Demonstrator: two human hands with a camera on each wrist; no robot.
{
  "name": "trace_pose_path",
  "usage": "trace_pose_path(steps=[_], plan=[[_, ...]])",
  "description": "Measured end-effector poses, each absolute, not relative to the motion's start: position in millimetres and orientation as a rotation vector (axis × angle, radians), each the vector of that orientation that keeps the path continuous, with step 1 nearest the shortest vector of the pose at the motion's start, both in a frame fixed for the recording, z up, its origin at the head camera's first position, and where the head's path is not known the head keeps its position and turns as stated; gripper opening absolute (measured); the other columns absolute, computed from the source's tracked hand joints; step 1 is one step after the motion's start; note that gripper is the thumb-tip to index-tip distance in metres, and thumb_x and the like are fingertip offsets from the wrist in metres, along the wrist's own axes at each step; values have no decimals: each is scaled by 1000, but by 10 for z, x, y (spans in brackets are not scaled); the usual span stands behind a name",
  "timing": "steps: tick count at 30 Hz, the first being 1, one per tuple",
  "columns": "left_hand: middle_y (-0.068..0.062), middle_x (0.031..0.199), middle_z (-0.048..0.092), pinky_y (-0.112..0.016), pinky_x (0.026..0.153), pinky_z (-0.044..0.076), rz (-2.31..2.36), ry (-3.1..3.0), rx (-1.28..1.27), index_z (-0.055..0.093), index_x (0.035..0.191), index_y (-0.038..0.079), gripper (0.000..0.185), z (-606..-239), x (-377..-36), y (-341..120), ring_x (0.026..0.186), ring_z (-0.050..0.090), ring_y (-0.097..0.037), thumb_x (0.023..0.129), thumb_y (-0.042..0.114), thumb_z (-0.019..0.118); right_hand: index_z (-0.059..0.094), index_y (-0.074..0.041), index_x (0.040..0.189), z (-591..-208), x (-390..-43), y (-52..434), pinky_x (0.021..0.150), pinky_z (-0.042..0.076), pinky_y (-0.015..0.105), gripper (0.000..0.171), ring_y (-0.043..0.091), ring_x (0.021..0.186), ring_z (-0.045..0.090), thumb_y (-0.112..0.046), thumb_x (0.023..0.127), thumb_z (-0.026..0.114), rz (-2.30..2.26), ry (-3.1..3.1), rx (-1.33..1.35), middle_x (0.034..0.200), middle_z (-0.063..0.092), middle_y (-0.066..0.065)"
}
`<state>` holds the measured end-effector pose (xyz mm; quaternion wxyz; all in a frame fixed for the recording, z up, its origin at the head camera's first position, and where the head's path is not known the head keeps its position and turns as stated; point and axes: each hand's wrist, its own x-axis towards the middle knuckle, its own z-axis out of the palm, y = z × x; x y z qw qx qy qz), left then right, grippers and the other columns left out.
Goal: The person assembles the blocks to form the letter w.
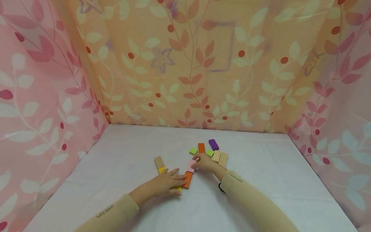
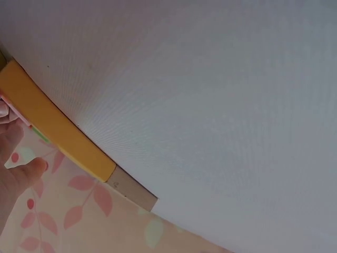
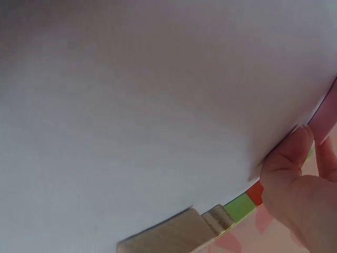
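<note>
So we're using the near orange block [image 1: 187, 180] as our landmark, since both hands are working right around it on the white desk [image 1: 116, 161]. What we'd call the key relation: the pink block [image 1: 191, 165] sits just beyond its far end, long axis carrying on in nearly the same line, away from the person and leaning slightly right. The two ends look like they meet, though we can't swear there's no hairline gap.

The right hand [image 1: 207, 162] is clearly the nearer one to the pink. It comes in from the right of our landmark, thumb and finger pinching the pink block (the right wrist view helps a lot here), so the pink lies to the left of that grip's palm.

The left hand [image 1: 163, 185] is on our landmark's left side, fingers spread, fingertips at its left edge and a yellow block [image 1: 177, 187] partly under them. We can't tell how hard it presses, but it seems well placed to steady that near end. Our guess is that any shift of the pink hinges on keeping those two long axes lined up, with a small twist being the likeliest slip.
</note>
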<state>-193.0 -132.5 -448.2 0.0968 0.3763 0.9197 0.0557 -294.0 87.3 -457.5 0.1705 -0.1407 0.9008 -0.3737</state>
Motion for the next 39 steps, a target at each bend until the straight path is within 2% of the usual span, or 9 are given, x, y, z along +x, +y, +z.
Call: trace_pose_path(steps=[8,23,30,34,39], plan=[[2,151,41,-62,108,24,183,2711,1130,52,143,18,55,-4472,-1931,-1332,143,26,-31,96,48,52,66,-7,109,-4554,-2941,855,79,51,37,31,22,85,56,-20,84,78,-1045,2538,-378,99,63,8],[3,149,45,-58,108,28,158,2716,1065,55,140,17,51,-4424,-1950,-1283,142,30,-30,99,46,50,66,-6,108,-4526,-2959,844,78,51,36,33,22,87,56,-21,82,80,-1042,2536,-390,102,63,8],[-3,143,50,-54,104,37,111,2773,1166,57,137,15,46,-4417,-2009,-1243,136,39,-31,100,41,51,65,-3,113,-4527,-2946,880,81,51,38,33,23,93,58,-22,87,73,-1149,2486,-374,111,63,11],[-4,146,47,-54,104,37,72,2854,1059,53,141,16,52,-4399,-2096,-1164,136,38,-32,98,46,51,63,0,118,-4530,-2956,940,74,50,31,34,20,85,57,-19,90,67,-1260,2454,-250,104,63,10],[-2,154,37,-58,108,30,71,2843,869,42,149,17,67,-4398,-2186,-1051,142,27,-35,95,55,51,62,6,119,-4550,-3036,1019,67,49,26,32,17,78,57,-15,94,61,-1282,2516,-159,93,64,9]])
